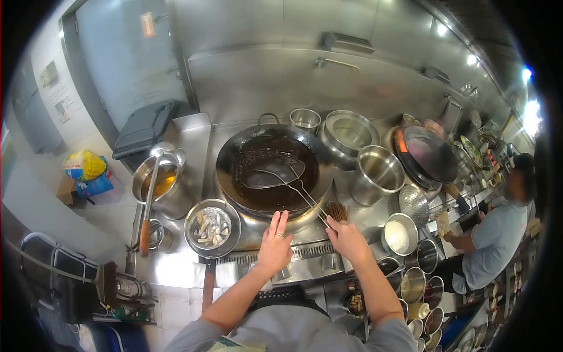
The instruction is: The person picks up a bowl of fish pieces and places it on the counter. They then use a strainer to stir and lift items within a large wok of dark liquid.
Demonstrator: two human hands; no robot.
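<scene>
Currently, wire skimmer [288, 184] in right hand [347, 237], door label [148, 25] illegible.

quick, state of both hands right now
Left hand: open by the near edge of the wok, nothing visible in it.
Right hand: closed, holding the long wire utensil.

Wire skimmer [287, 184] in right hand [348, 238]

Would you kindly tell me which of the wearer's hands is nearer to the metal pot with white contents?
Right: the right hand is a little left of the metal pot; the left hand is farther left, by the near edge of the wok.
</scene>
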